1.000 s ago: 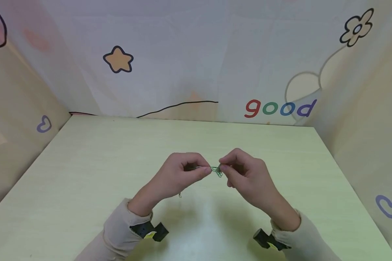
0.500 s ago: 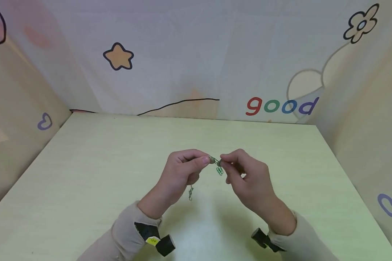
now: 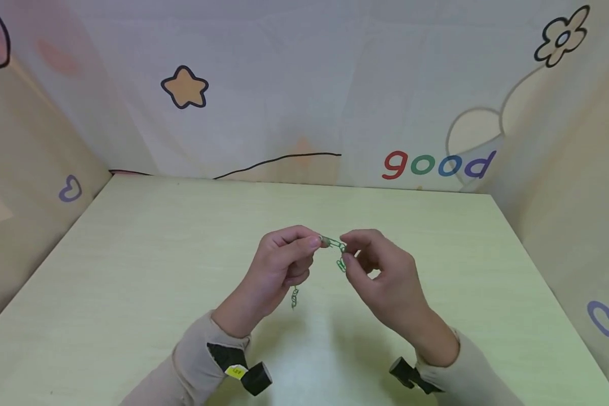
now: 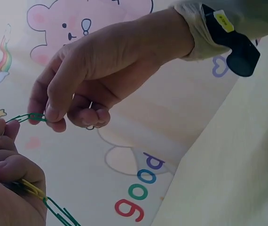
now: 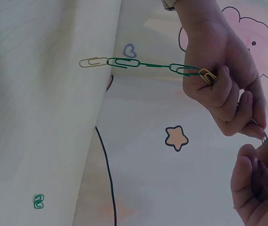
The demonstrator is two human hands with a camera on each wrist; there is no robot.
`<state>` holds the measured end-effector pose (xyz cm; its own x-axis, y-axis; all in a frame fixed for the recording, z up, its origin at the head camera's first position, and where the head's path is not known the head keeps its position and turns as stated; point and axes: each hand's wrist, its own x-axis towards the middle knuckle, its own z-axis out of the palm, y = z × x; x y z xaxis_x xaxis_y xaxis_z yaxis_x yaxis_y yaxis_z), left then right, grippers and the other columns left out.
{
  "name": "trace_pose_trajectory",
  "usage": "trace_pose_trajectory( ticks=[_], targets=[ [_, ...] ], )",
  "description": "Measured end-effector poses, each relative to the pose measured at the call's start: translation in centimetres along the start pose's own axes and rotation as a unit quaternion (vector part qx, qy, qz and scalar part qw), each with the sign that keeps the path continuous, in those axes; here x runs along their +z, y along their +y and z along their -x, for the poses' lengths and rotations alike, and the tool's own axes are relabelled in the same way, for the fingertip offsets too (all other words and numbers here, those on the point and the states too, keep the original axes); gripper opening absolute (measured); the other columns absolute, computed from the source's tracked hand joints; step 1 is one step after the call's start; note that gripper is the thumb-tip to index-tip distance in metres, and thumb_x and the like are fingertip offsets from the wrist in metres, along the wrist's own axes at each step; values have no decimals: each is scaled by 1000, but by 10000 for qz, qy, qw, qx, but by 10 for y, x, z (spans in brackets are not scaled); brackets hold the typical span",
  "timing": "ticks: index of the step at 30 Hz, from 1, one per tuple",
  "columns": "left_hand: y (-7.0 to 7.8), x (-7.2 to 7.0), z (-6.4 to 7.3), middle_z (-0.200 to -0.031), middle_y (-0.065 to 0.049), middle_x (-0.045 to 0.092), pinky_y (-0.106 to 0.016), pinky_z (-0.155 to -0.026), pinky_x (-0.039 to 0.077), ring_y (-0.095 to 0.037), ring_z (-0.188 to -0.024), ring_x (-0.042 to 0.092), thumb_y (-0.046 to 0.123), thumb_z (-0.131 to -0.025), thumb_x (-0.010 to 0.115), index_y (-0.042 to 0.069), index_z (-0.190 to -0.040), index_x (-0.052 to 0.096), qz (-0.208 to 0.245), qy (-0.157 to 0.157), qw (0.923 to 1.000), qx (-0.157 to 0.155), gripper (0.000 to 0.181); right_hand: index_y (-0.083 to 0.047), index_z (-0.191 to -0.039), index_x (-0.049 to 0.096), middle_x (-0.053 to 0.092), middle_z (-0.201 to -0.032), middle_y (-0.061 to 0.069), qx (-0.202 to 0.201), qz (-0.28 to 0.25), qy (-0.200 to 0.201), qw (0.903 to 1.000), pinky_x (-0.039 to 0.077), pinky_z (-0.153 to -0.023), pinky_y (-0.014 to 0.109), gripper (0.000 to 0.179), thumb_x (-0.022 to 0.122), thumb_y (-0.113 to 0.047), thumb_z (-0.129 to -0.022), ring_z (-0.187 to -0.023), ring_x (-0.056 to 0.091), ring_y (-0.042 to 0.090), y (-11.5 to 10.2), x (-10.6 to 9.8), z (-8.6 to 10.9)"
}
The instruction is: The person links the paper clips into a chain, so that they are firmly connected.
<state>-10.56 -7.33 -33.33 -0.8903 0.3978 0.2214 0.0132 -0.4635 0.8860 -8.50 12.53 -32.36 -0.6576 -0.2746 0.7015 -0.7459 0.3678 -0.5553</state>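
My left hand [image 3: 279, 265] pinches a green paper clip [image 3: 331, 241] between thumb and index finger. Its other fingers curl round a chain of linked clips, whose loose end [image 3: 294, 297] dangles below the palm. In the right wrist view, a yellow clip [image 5: 207, 75] emerges from those fingers, followed by green clips [image 5: 123, 62] and a pale yellow end clip [image 5: 90, 62]. My right hand [image 3: 383, 268] pinches the other end of the green clips [image 4: 34, 117] stretched between both hands. A small shiny piece [image 4: 90, 105] shows at its curled fingers; its kind is unclear.
A small green clip-like item [image 5: 38, 201] lies on the pale table [image 3: 182, 254], beyond the hands. Printed cloth walls [image 3: 274, 84] enclose the back and sides. Black cameras [image 3: 256, 379] sit on both wrists.
Both hands have risen slightly, and the left has turned, bringing more of the dangling chain into view. The gap between the fingertips is wider, exposing more of the green clips.
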Motion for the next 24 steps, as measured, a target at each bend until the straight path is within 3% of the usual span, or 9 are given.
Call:
trace_pose_trajectory(
  ticks=[4,7,10,14,17,20,24],
  targets=[
    [7,-4,-1,-59,2,35,-24,-46,21,-12,-48,23,9,-96,62,14,-90,74,-659,39,9978,-1,14,-4,-104,71,67,-91,0,-75,101,39,9999,51,-59,19,31,70,17,-82,-65,59,11,1,-7,-3],
    [12,-6,-1,-64,-1,41,-24,-47,25,-14,-51,29,12,-95,65,10,-92,74,-1371,-8,9906,-29,10,-3,-102,73,66,-90,2,-29,-6,119,9999,51,-61,19,30,69,18,-82,-67,59,12,0,-14,-5],
    [16,-9,-1,-71,-3,49,-24,-48,29,-15,-55,35,16,-96,67,9,-94,74,-2173,-229,9758,-114,10,-2,-102,73,65,-89,5,186,-387,210,9989,52,-61,19,29,67,19,-84,-65,59,13,-2,-20,-6],
    [15,-10,-1,-77,-6,57,-26,-49,37,-19,-63,46,18,-98,65,11,-98,74,-2860,-839,9538,-367,12,-1,-104,73,63,-88,7,463,-814,233,9953,52,-58,21,27,64,18,-87,-62,58,15,-6,-26,-6],
    [10,-10,-2,-86,-11,62,-31,-59,49,-22,-71,55,17,-99,61,10,-106,72,-2826,-1319,9480,-631,14,-3,-106,72,63,-86,7,598,-917,159,9939,51,-57,23,27,64,16,-88,-61,58,16,-9,-27,-7],
    [5,-9,-3,-98,-15,65,-38,-75,55,-26,-82,62,15,-100,59,6,-115,68,-2436,-1642,9519,-871,20,-3,-108,70,63,-84,7,636,-1033,34,9926,51,-56,24,28,65,16,-88,-61,58,16,-10,-27,-7],
    [2,-8,-3,-103,-14,66,-44,-86,54,-30,-89,65,15,-101,58,2,-118,65,-1972,-1772,9595,-956,22,-3,-107,69,63,-83,6,468,-1123,-176,9924,51,-56,25,28,65,17,-87,-61,57,16,-9,-25,-6]
  ],
)
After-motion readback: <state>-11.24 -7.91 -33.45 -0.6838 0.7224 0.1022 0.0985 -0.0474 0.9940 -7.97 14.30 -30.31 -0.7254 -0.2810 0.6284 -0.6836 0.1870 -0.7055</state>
